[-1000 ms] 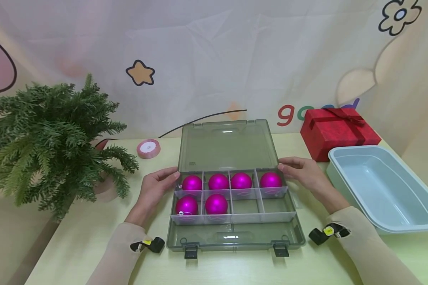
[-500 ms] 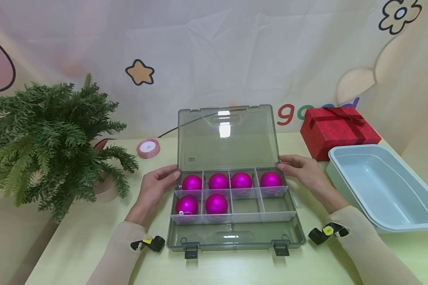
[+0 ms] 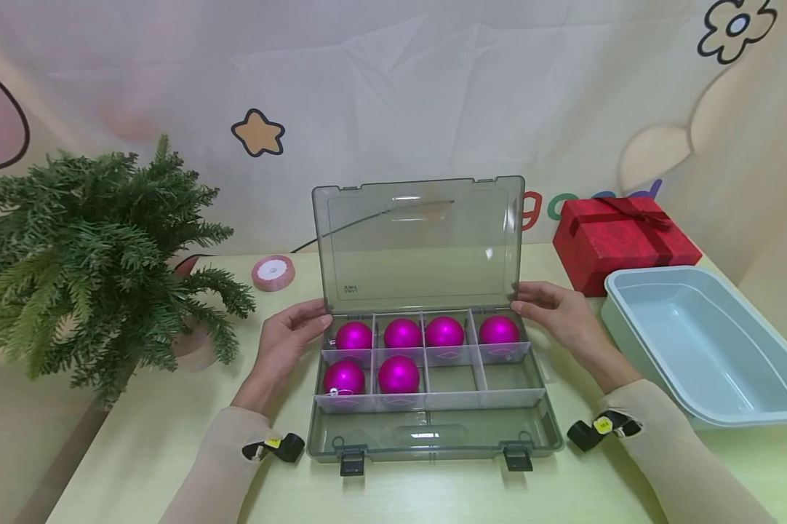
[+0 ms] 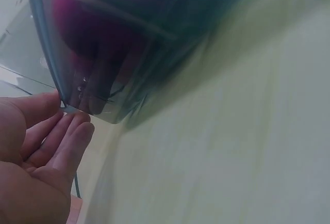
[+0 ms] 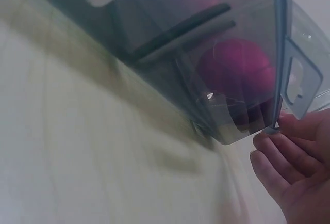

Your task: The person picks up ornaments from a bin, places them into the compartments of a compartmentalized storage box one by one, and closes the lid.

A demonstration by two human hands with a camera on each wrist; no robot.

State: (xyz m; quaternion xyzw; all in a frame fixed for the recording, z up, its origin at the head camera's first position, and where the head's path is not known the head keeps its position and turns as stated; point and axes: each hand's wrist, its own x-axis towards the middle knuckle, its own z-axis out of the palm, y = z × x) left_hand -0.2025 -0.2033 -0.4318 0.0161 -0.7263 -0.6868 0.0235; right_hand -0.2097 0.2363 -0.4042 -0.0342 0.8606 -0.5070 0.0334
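Note:
A smoky transparent organizer case (image 3: pixel 433 439) lies open on the table, its lid (image 3: pixel 420 240) standing almost upright. Several magenta balls (image 3: pixel 401 332) fill the back row and two front-left compartments; the two front-right compartments hold nothing. My left hand (image 3: pixel 305 320) touches the lid's lower left corner with straight fingers. My right hand (image 3: pixel 531 300) touches the lower right corner the same way. In the left wrist view the left hand's fingertips (image 4: pixel 77 126) meet the case corner (image 4: pixel 98 95). In the right wrist view the right hand's fingertips (image 5: pixel 273 141) sit under the lid edge beside a ball (image 5: pixel 234 72).
A green pine branch plant (image 3: pixel 92 247) stands at the left. A pink ribbon roll (image 3: pixel 273 273) lies behind the left hand. A red gift box (image 3: pixel 622 236) and a light blue tub (image 3: pixel 694 342) sit to the right. The table (image 3: pixel 171 429) is pale yellow-green.
The lid has swung up from lying back on the table to nearly upright. Both hands stayed at its rear corners.

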